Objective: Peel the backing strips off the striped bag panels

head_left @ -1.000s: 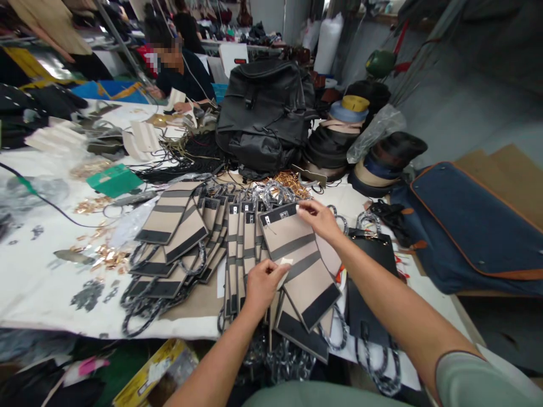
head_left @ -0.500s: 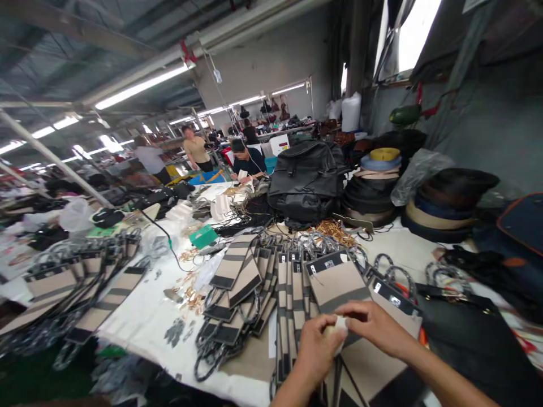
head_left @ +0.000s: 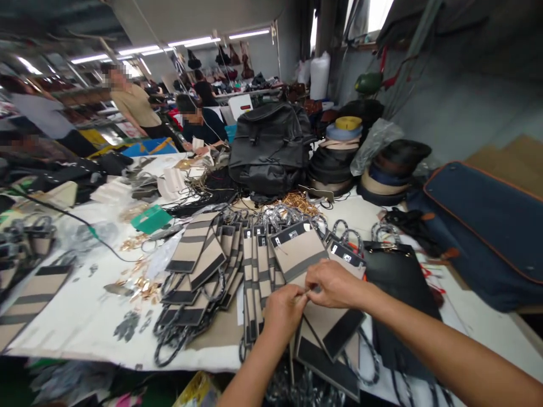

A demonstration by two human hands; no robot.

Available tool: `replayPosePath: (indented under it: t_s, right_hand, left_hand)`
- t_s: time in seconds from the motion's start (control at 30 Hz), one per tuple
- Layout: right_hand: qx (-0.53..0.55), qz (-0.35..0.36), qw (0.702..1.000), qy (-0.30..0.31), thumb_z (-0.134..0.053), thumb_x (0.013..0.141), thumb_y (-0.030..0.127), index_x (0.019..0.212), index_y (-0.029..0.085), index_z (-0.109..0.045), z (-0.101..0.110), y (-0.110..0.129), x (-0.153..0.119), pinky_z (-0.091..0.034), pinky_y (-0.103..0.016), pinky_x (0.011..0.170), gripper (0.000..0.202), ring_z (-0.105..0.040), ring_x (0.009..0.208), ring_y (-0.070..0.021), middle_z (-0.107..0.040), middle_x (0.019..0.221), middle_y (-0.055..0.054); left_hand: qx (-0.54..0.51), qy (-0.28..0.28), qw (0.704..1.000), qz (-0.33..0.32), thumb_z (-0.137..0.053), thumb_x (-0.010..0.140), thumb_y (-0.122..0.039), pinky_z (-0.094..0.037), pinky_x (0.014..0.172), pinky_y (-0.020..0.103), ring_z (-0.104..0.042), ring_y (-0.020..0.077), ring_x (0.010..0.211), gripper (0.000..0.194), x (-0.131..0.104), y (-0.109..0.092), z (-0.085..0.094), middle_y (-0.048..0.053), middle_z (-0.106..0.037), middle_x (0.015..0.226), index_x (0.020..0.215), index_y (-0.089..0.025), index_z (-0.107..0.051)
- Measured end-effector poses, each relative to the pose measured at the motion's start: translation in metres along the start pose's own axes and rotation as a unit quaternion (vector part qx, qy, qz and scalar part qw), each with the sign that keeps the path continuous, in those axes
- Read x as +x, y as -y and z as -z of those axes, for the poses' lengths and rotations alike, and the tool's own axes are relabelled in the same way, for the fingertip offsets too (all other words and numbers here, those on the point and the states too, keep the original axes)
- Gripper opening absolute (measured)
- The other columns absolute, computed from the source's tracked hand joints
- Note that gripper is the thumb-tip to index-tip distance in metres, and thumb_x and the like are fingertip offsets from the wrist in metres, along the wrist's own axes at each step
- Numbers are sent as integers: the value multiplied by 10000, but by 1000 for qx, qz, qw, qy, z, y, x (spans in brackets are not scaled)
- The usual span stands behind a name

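Observation:
My left hand and my right hand meet with fingertips pinched together. Whatever lies between the fingers is too small or too covered to make out. Right under them rests a beige striped bag with black bands and a small pale label at its top edge. Another striped bag lies just below my fingers, its black end pointing toward me. To the left of my hands, several narrow striped bags are packed side by side, their wrapped looped handles showing at the far end.
A heap of striped bags lies left, beside scattered gold-coloured metal pieces. Farther back stand a black backpack and rolls of strap. On the right are a black bag and a navy bag. Several people are at the back left.
My view has swung right and down, so things appear farther left. The small white piece between my fingers earlier no longer shows; my hands are now pinched closer together.

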State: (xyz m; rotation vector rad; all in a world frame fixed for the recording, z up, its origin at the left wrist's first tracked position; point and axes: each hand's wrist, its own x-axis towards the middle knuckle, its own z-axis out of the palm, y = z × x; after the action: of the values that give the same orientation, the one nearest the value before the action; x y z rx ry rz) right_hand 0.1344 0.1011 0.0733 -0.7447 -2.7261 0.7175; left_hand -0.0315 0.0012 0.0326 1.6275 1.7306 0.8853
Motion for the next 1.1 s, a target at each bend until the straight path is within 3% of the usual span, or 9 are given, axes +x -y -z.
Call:
replayPosePath:
  t_s: [0.13, 0.33, 0.47, 0.57, 0.67, 0.73, 0.93, 1.03, 1.1]
  right_hand:
    - [-32, -5, 999, -13, -624, 742, 214, 707, 212, -690, -4, -1, 8, -359, -299, 733, 75, -593, 686, -173, -695, 734, -28]
    - [-15, -55, 993, -102, -617, 762, 197, 691, 197, -656, -23, -15, 30, -358, -283, 705, 82, -567, 671, -153, -676, 724, -15]
    - [116, -153, 961, -200, -553, 853, 258, 763, 184, -665, -28, -52, 61, -393, -254, 665, 162, -580, 694, -149, -657, 754, -19]
    - [179, -188, 939, -225, -555, 882, 324, 805, 189, -683, -29, -77, 88, -416, -255, 694, 201, -590, 740, -152, -656, 789, -14]
    - [110, -196, 949, -221, -590, 871, 308, 795, 208, -692, -37, -86, 105, -407, -262, 741, 162, -589, 795, -155, -648, 830, -14]
    - [51, -209, 949, -232, -582, 883, 296, 824, 223, -689, -44, -85, 109, -400, -264, 757, 143, -590, 827, -158, -644, 862, -15]
    - [-14, -203, 954, -222, -551, 908, 295, 848, 232, -665, -49, -82, 106, -395, -267, 746, 144, -592, 847, -168, -644, 895, -28]
    - [11, -220, 950, -222, -602, 859, 302, 898, 233, -643, -47, -89, 109, -392, -270, 700, 90, -588, 789, -168, -650, 865, -16]
    - [58, -249, 936, -244, -638, 814, 306, 990, 239, -616, -49, -95, 112, -391, -267, 661, 190, -576, 713, -160, -644, 813, 9]
  left_hand:
    - [103, -20, 993, -44, -621, 855, -285, -373, 613, 263, -637, 176, 648, 174, 4, 6, 2, 44, -699, 688, 709, -216, -689]
    - [195, -106, 963, -155, -549, 924, -241, -378, 615, 279, -605, 171, 636, 235, 13, 15, 11, 41, -642, 644, 705, -191, -621]
    - [120, -51, 967, -218, -584, 915, -247, -409, 662, 273, -613, 161, 679, 169, 7, 14, 4, 36, -661, 693, 762, -193, -632]
    - [29, -26, 991, -130, -655, 868, -286, -411, 655, 262, -613, 153, 674, 165, 3, 18, -14, 21, -668, 692, 730, -196, -641]
    - [-40, -18, 999, 11, -694, 812, -284, -386, 611, 246, -575, 139, 622, 213, 4, 32, -31, -7, -627, 634, 641, -187, -613]
    - [-69, -5, 995, 68, -672, 808, -287, -374, 609, 240, -548, 132, 613, 225, 6, 42, -36, -23, -589, 610, 625, -182, -594]
    - [-133, -4, 984, 118, -617, 813, -358, -358, 617, 232, -509, 125, 614, 261, 10, 58, -37, -38, -532, 594, 627, -180, -576]
    - [-141, -4, 982, 125, -621, 802, -368, -354, 615, 231, -503, 124, 609, 266, 11, 57, -37, -39, -527, 588, 621, -179, -575]
    - [-143, -5, 981, 127, -619, 800, -365, -352, 614, 230, -502, 124, 608, 262, 12, 56, -37, -39, -524, 585, 621, -177, -575]
